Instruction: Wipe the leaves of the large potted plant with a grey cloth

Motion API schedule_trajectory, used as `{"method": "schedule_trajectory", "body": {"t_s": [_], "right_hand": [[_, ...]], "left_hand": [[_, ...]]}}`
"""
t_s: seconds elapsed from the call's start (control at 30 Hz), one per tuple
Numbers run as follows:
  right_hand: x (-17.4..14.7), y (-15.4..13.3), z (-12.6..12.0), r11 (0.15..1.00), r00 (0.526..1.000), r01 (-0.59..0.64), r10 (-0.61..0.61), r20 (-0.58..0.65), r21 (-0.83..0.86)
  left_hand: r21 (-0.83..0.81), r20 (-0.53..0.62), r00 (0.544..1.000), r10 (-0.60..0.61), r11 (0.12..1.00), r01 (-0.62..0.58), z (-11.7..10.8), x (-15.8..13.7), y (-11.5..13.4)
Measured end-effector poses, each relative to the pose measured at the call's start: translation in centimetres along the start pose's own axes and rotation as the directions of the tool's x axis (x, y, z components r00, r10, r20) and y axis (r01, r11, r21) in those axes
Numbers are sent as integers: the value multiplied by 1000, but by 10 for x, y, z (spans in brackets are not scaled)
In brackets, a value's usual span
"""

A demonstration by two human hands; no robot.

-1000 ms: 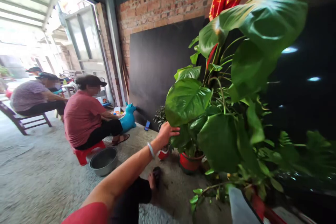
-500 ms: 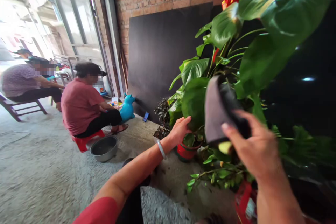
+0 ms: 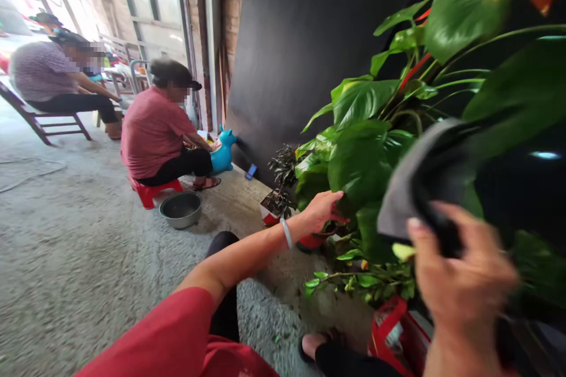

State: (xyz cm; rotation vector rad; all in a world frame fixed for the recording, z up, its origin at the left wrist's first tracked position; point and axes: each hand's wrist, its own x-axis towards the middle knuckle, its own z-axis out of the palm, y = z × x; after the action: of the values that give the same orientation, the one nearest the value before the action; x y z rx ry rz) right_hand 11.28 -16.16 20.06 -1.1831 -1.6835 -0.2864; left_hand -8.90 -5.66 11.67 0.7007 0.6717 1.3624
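Observation:
My left hand (image 3: 325, 212), with a pale bangle at its wrist, is at the lower left edge of a large green leaf (image 3: 358, 165). Its fingers close on the leaf's edge, partly hidden among the foliage. In my right hand (image 3: 462, 271) is a grey and black thing (image 3: 404, 188), curved and shoe-like in outline; motion blurs it, so I cannot tell its kind. It is raised in front of the tall leafy plant (image 3: 469, 12). A small yellowish piece (image 3: 403, 251) shows just under it.
Below the leaves stands a red pot (image 3: 309, 242), with a smaller dark-leaved plant (image 3: 283, 165) beside it. A red bag (image 3: 389, 330) lies near my feet. Leftward, a person (image 3: 154, 129) sits on a red stool (image 3: 152, 190) by a grey basin (image 3: 180, 210). A black board (image 3: 318, 41) leans against the wall.
The view has tilted down and shifted left. My right hand has swung the grey and black thing, which is now tilted further over to the right. My left hand stays by the same leaf.

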Motion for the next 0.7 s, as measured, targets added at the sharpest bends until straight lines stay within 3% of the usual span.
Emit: {"method": "schedule_trajectory", "body": {"t_s": [0.03, 0.13, 0.2, 0.27, 0.3, 0.37, 0.4, 0.43, 0.47, 0.57, 0.63, 0.7], "right_hand": [[-16, -2, 20, 995, 993, 55, -62, 97, 79], [-76, 9, 50, 978, 917, -89, 6, 398, 190], [-104, 24, 44, 964, 866, -188, 73, 495, 187], [-111, 34, 27, 958, 841, -218, 87, 535, 187], [-106, 36, 19, 958, 841, -210, 74, 536, 197], [-86, 31, 8, 958, 855, -180, 41, 516, 222], [-73, 25, 9, 958, 871, -171, 37, 490, 232], [-59, 19, 14, 956, 890, -172, 47, 454, 237], [-46, 12, 23, 954, 915, -180, 73, 398, 239], [-28, -3, 72, 948, 966, -204, 154, 207, 245], [-36, -4, 104, 947, 953, -194, 120, 277, 256], [-56, 0, 117, 946, 885, -192, 51, 463, 263]], "left_hand": [[3, -28, 1000, 5, 1000, -5, -3, 1, -2], [43, -119, 993, 9, 999, -4, -22, 0, -2], [106, -111, 994, 0, 994, 12, -42, -4, 1], [203, -140, 987, 81, 978, -51, -65, -5, 4], [258, -197, 965, 176, 959, -122, -77, -4, 6], [364, -363, 842, 398, 893, -266, -96, 5, 10], [394, -439, 770, 462, 870, -297, -104, 11, 11], [395, -491, 732, 472, 870, -296, -108, 18, 11], [365, -511, 747, 426, 894, -260, -110, 24, 8], [190, -418, 900, 124, 981, -47, -107, 38, -10], [103, -341, 940, -9, 994, 47, -103, 42, -27], [65, -315, 948, -36, 996, 59, -104, 43, -43]]}}
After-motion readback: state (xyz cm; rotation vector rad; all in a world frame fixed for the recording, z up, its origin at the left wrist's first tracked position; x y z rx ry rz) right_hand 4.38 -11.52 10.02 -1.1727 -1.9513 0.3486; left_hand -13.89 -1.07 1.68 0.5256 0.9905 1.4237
